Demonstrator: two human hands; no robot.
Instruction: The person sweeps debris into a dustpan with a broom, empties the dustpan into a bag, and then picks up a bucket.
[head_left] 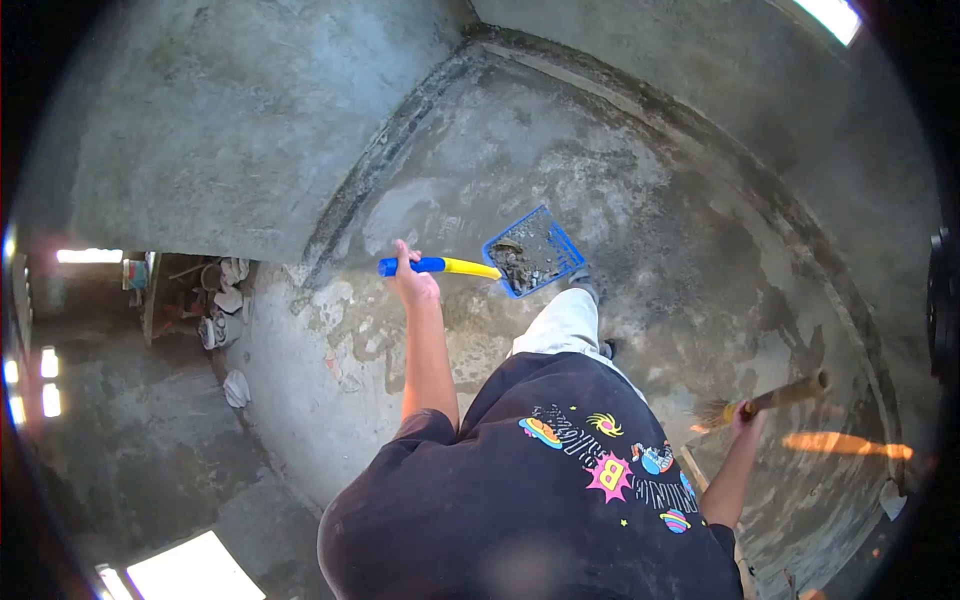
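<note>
My left hand (412,282) grips the blue and yellow handle of a blue plastic dustpan (535,250), held out ahead of me above the concrete floor. A small heap of grey dirt lies in the pan. At my right side, my right hand (745,415) holds a broom (775,397) by its wooden handle, with the straw bristles showing just left of the hand. My black printed T-shirt and one light trouser leg fill the lower middle of the view.
A bare concrete floor (620,180) meets grey concrete walls (230,110) at a dark seam. At the left, an opening shows a lower room with pots and white cloths (222,300). A strip of sunlight (845,445) lies on the floor at right.
</note>
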